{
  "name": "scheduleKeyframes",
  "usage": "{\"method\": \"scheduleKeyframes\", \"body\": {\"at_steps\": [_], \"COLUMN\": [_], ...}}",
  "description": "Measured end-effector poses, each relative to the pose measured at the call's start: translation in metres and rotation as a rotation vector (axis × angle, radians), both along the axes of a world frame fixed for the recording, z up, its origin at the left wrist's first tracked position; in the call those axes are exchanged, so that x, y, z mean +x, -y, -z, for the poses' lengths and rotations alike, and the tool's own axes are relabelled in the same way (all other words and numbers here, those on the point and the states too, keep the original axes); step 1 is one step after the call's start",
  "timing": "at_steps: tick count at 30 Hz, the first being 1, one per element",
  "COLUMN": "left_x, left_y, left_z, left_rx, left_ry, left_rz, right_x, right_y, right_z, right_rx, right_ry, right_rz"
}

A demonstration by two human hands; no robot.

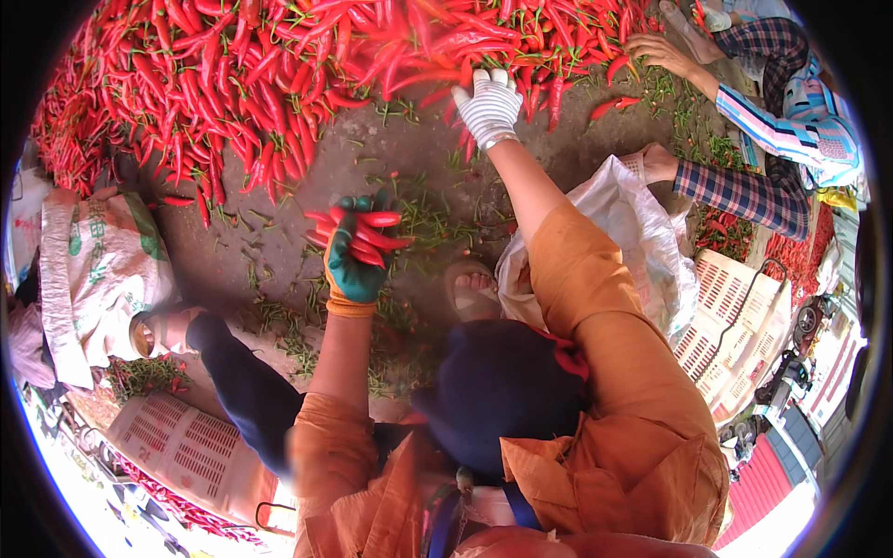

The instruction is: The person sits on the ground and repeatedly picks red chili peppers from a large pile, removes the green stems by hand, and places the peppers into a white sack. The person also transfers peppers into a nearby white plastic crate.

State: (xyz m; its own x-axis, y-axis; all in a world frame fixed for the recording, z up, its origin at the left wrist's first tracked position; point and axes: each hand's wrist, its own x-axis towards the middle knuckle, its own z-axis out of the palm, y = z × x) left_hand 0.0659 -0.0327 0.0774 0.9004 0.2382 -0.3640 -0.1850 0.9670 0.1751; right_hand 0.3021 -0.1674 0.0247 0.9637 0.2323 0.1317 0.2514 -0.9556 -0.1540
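My left hand [359, 244], in a green-palmed glove with an orange cuff, is closed around several red chili peppers [377, 237] above the ground. Their tips stick out on both sides of the fingers. Stretched forward, my right hand [490, 104] wears a white striped glove and lies at the near edge of a large heap of red chilies [272, 91], many with green stems. Its fingertips meet the chilies there; whether they grip one is hidden. Loose green stems [425, 216] litter the dark ground between and below my hands.
A white woven sack [614, 202] lies by my right arm, another sack [111, 265] at the left. Plastic crates [739, 314] stand at right and lower left [181, 446]. At upper right, a co-worker's hand [659, 52] touches the heap's edge. My sandalled foot [474, 289] is between my arms.
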Motion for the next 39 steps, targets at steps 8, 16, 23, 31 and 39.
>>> {"method": "scheduleKeyframes", "body": {"at_steps": [8, 16, 23, 31, 39], "left_x": [-0.020, -0.026, -0.013, 0.007, -0.013], "left_y": [0.025, 0.034, 0.017, 0.000, 0.008], "left_z": [0.008, -0.009, -0.010, -0.009, 0.010], "left_rx": [0.453, 0.534, 0.169, -0.088, 0.495], "left_ry": [-0.321, -0.293, -0.064, -0.006, -0.257], "left_rz": [0.191, 0.152, 0.142, -0.037, 0.443], "right_x": [-0.136, -0.155, -0.151, 0.035, -0.086], "right_y": [0.024, 0.040, 0.040, 0.023, 0.030], "right_z": [-0.041, -0.071, -0.074, -0.008, -0.012], "right_rx": [0.175, 0.097, 0.081, 0.022, 0.748], "right_ry": [-0.584, -0.646, -0.569, -0.485, -0.525], "right_rz": [-0.732, -0.728, -1.107, 0.039, -0.139]}}
